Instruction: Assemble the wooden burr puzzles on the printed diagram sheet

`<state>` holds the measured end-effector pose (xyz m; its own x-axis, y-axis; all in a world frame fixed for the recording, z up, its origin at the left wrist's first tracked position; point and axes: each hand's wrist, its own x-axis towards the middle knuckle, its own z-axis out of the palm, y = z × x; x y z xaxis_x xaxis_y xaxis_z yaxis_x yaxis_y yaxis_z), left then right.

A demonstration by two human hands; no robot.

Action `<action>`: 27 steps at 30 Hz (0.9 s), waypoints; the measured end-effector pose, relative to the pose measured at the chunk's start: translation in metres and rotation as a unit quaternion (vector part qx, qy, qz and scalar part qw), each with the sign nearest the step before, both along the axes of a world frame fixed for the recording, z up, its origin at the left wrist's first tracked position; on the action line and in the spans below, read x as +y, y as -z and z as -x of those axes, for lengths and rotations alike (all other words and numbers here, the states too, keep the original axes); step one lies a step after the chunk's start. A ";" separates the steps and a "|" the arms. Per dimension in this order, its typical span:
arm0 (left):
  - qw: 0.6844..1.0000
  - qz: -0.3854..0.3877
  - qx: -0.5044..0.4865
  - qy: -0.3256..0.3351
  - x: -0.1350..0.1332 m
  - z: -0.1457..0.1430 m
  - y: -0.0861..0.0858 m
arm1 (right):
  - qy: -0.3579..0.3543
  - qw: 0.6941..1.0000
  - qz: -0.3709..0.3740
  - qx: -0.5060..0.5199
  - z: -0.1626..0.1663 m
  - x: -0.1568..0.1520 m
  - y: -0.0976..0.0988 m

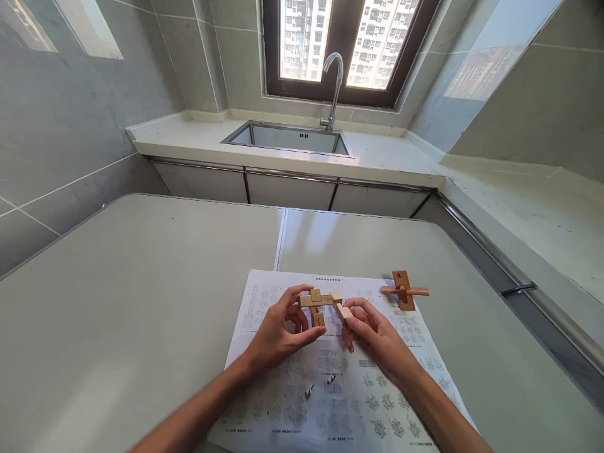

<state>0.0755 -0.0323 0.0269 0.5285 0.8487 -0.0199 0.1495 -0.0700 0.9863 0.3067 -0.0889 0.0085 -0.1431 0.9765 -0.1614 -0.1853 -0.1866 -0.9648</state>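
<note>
My left hand (pixel 283 324) grips a small cross-shaped wooden puzzle assembly (pixel 315 301), fingers behind it and thumb at its lower end. One lower piece of it bears a dark mark like a 1. Between the thumb and fingers of my right hand (pixel 370 327) is a pale notched wooden puzzle piece (pixel 343 311). Its upper end meets the right end of the assembly; I cannot tell whether they interlock. Beneath both hands lies a printed instruction sheet (pixel 344 409) covered in small diagrams.
A darker wooden cross assembly (pixel 404 292) marked 2 rests at the sheet's upper right corner. The sheet lies on a pale table (pixel 155 302) with a seam. Beyond it are a counter (pixel 189 135), a sink (pixel 287 135) with a tap (pixel 334 82), and a window.
</note>
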 end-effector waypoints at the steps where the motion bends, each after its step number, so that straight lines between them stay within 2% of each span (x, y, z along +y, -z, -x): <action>1: 1.000 -0.001 -0.001 0.001 0.000 0.000 0.000 | 0.001 1.000 0.000 -0.009 -0.001 0.000 0.000; 5: 1.000 -0.008 -0.012 -0.002 -0.001 0.000 -0.001 | 0.002 0.999 0.011 -0.033 -0.003 -0.002 -0.002; 10: 1.000 -0.016 -0.016 0.010 -0.001 0.002 0.000 | -0.055 0.997 0.029 0.044 -0.002 -0.003 -0.006; 19: 0.995 -0.065 -0.009 0.077 -0.006 0.003 0.006 | -0.080 0.990 0.048 0.105 -0.004 -0.004 0.010; 27: 0.989 -0.074 -0.008 0.131 -0.007 0.003 0.005 | -0.140 0.981 0.063 0.115 -0.005 -0.004 0.006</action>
<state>0.0721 -0.0388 0.0221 0.7296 0.6759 0.1043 0.0923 -0.2484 0.9642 0.3114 -0.0928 0.0026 -0.4501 0.8681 -0.2096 -0.3200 -0.3759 -0.8696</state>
